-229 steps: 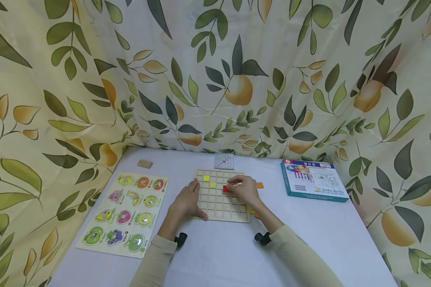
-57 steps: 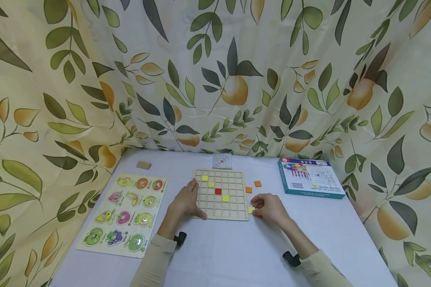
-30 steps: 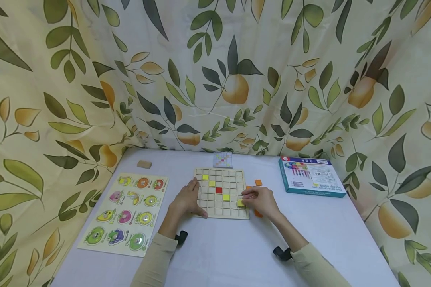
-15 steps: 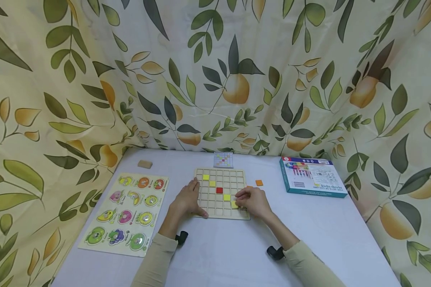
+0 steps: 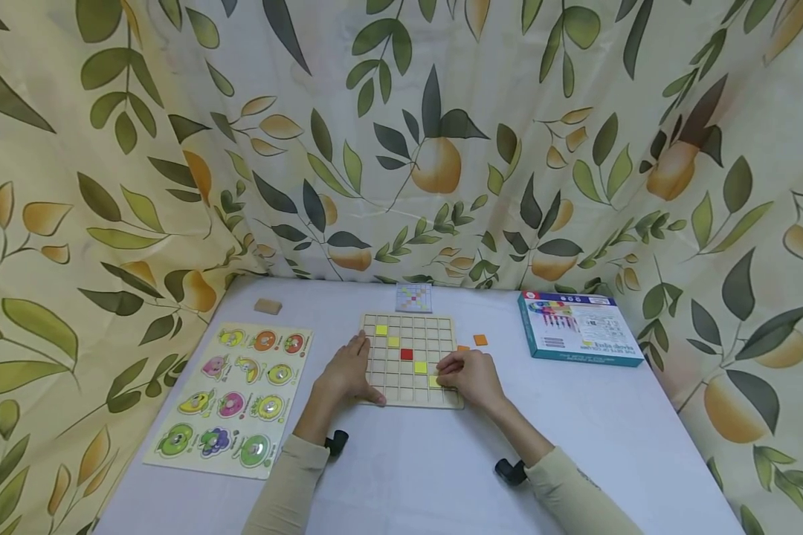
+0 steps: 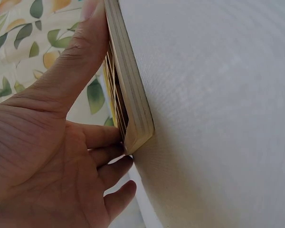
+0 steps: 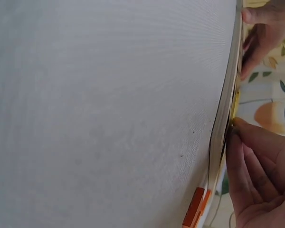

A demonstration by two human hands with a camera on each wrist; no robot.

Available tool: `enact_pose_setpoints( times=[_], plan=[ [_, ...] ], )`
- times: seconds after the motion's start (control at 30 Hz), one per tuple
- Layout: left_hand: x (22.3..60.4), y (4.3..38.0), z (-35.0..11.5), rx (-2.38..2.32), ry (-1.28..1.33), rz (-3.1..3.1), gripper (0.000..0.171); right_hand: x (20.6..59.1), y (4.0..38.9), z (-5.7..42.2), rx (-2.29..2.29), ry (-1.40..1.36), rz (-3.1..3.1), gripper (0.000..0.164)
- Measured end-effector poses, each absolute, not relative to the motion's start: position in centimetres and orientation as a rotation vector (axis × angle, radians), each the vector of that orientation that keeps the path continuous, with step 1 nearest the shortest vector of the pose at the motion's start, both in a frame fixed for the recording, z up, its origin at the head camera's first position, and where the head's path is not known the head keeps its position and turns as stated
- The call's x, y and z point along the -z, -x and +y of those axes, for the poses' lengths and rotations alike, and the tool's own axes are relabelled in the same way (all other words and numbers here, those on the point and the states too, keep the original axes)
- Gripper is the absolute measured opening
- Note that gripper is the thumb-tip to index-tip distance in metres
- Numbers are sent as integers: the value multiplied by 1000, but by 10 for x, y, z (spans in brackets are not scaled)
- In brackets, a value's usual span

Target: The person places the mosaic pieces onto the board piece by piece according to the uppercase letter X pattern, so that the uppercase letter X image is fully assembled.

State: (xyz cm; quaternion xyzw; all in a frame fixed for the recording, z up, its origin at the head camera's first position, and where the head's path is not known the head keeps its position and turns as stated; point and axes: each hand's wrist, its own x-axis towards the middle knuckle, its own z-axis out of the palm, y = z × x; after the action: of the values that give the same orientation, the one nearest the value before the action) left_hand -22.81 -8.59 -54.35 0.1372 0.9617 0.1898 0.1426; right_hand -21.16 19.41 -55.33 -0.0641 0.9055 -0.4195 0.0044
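Observation:
On a wooden grid board (image 5: 383, 377), two yellow tiles, a red tile (image 5: 407, 355) and another yellow tile lie along a diagonal. My right hand (image 5: 476, 377) pinches one more yellow tile (image 5: 433, 381) between thumb and fingertips, at the low right end of that line. The right wrist view shows the pinch low over the board's edge; the hand partly covers the tile. My left hand (image 5: 343, 375) rests at the board's left front corner. Its thumb lies along one edge and its outstretched fingers touch the other, as the left wrist view shows.
Loose orange tiles (image 5: 479, 339) lie right of the board, some near the right hand (image 7: 194, 209). Behind it sits a small pattern card (image 5: 413, 298). A fruit puzzle board (image 5: 241, 394) and wooden block (image 5: 268, 306) are at left, a flat box (image 5: 578, 328) at right.
The red tile and a yellow one were laid on the board. My right hand then picked up another yellow tile and carried it left onto the grid. The left hand has stayed put.

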Motion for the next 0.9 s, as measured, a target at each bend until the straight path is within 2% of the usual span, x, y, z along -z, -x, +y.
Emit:
enact_pose_setpoints(
  times=[0.23,0.67,0.9],
  plan=[
    [543,228,-85,-551,-399,2778,141,544,205,201,1319,139,2834,19],
    [544,228,-87,-552,-401,2773,140,528,194,242,1164,77,2878,22],
    [545,228,-85,-558,-397,2771,140,533,187,259,1021,85,2853,31]
  ],
)
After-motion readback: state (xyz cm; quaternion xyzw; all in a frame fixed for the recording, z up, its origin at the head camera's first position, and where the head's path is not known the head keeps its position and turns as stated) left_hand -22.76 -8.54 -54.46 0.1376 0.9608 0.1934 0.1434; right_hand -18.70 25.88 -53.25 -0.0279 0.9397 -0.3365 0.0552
